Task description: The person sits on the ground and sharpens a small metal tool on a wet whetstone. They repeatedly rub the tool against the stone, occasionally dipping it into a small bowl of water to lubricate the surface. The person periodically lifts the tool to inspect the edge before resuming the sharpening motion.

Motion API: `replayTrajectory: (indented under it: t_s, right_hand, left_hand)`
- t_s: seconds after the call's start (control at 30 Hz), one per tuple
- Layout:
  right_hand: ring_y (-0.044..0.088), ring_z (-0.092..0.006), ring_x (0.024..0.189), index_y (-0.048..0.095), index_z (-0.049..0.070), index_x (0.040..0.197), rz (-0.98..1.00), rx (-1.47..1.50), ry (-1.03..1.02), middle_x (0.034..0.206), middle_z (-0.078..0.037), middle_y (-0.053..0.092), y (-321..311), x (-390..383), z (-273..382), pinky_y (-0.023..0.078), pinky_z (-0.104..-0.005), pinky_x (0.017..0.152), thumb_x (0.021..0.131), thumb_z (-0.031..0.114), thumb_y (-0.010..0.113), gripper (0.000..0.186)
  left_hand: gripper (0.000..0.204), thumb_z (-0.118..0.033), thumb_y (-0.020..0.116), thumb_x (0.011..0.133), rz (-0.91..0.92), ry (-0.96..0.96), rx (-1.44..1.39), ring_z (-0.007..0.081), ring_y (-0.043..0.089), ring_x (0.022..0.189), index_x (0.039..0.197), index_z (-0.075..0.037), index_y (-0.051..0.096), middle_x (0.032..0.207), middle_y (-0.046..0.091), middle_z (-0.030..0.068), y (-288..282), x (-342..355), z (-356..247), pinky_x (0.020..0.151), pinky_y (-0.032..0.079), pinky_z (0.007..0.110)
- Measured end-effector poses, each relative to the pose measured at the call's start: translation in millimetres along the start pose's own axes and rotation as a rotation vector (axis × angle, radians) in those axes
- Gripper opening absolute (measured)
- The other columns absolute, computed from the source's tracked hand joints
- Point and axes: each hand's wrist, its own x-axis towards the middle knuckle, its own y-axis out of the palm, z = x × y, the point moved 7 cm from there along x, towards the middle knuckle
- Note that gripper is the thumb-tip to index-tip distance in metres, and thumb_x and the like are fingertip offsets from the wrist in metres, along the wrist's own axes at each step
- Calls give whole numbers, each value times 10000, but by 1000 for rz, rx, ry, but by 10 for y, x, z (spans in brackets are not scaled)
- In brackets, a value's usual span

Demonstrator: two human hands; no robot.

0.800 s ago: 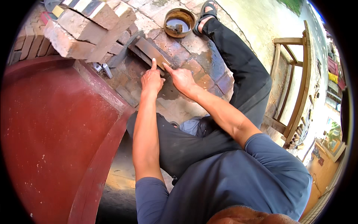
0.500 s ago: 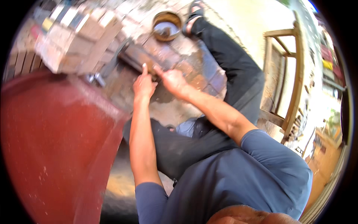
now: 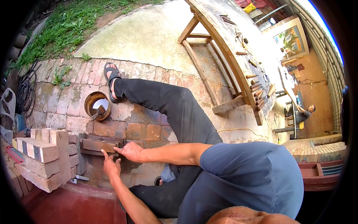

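A brown rectangular block [image 3: 99, 145], like a sharpening stone, lies on a darker wet base on the brick paving. My left hand [image 3: 111, 166] is at its near edge, index finger stretched onto it and thumb raised. From the right my right hand [image 3: 131, 151] meets the block's end, its index finger pointing along it and the other fingers curled. Both hands seem closed around something small and dark between them, which they mostly hide. Beyond the block stands a round brown bowl [image 3: 89, 104] with pale liquid and a brush-like tool [image 3: 99, 112] in it.
Stacked bricks [image 3: 44, 156] rise left of the block, beside a red surface [image 3: 74, 205]. My sandalled foot [image 3: 112, 80] is beside the bowl. A wooden workbench [image 3: 223, 48] carries several wood-handled tools [image 3: 257, 91]. Another person [image 3: 304, 114] sits far right; coiled black cable [image 3: 28, 89] lies left.
The view has swung, bringing grass, the workbench and another person into sight. Both hands remain at the block, their index fingers still extended onto it.
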Motion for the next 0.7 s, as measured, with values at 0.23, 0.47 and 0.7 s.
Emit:
replayTrajectory:
  t_s: [0.23,0.47,0.7]
  right_hand:
    - [700,-358,723,534,60,1461,-38,76,-25,770,-179,701,129,123,3,548,-480,602,906,107,549,557]
    - [696,-374,737,589,70,1373,-40,103,67,818,-170,711,168,172,-142,557,-482,631,994,182,510,403]
    - [682,-405,779,730,75,1055,-110,228,131,812,-209,701,19,-19,-64,551,-493,710,1063,402,426,447]
  left_hand:
    - [834,-167,813,816,36,2,99,351,655,1149,1544,-77,417,1234,711,141,-22,21,12,988,493,454]
    - [884,-142,808,824,78,41,23,338,669,1129,1574,-40,350,1209,729,125,158,51,-177,1010,480,438]
    - [370,-196,836,791,20,57,104,365,646,1174,1126,-69,743,1655,302,122,134,112,26,964,527,439]
